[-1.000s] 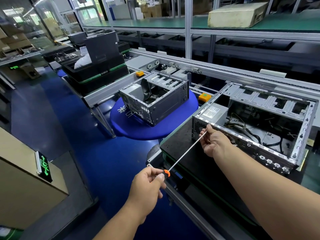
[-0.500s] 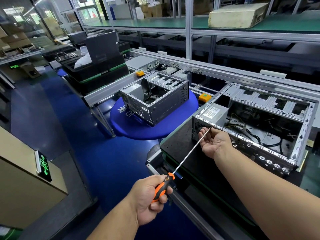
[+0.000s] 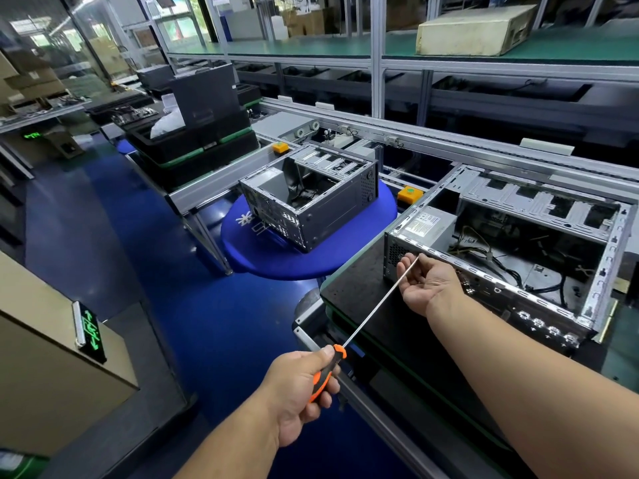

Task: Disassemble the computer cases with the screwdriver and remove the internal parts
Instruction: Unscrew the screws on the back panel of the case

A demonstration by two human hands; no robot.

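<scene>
Now: long screwdriver held at the open case's corner

Lengthwise, the screwdriver (image 3: 375, 307) runs from near centre up to the right. The left hand (image 3: 300, 387) grips its orange-and-black handle, fingers curled round it. The right hand (image 3: 426, 283) lies palm-up with fingers loosely curled under the shaft near its tip, beside the near-left corner of the open computer case (image 3: 511, 257) on the black bench (image 3: 356, 295). Inside sit a power supply (image 3: 427, 226) and loose cables (image 3: 484, 248). Further left, a second opened case (image 3: 311, 202) stands on a round blue table (image 3: 276, 264).

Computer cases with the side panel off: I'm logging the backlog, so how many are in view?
2. One computer case lies on the black mat under the right hand; another sits on the blue round table. More may be hidden.
</scene>
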